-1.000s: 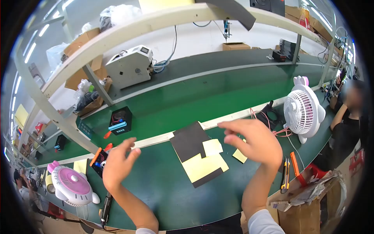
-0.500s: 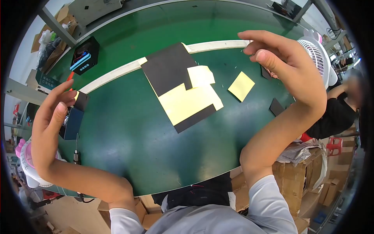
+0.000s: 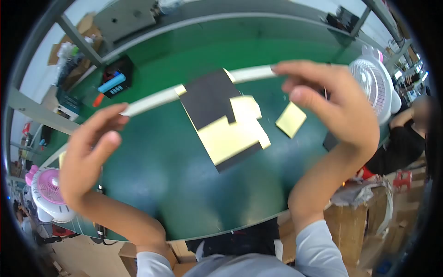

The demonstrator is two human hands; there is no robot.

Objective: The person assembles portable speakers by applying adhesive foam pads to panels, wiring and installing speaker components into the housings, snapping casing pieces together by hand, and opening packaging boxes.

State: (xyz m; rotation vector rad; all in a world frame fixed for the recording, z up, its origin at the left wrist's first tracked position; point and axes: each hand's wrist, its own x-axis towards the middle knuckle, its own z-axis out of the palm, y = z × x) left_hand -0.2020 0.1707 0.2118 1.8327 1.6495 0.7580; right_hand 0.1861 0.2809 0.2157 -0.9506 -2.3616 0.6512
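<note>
My left hand (image 3: 92,150) is raised over the left side of the green table (image 3: 157,184), fingers curved and apart, holding nothing. My right hand (image 3: 339,104) hovers over the right side in a similar pose, thumb apart from the fingers and nothing between them. Between the hands lies a black sheet (image 3: 210,99) partly covered by yellow paper (image 3: 226,138), with a smaller pale yellow piece (image 3: 245,108) on its right side. A separate yellow square (image 3: 291,120) rests just left of my right hand. Neither hand touches the sheets.
A white fan (image 3: 371,87) stands at the right, a pink and white fan (image 3: 50,191) at the left. A black box with a blue part (image 3: 113,81) sits at the back left. A cardboard box (image 3: 346,231) is below the table edge. Another person (image 3: 401,138) is at the far right.
The view has tilted downward since the first frame. From the middle frame to now, my left hand has shifted right and down in view; both hands stay open.
</note>
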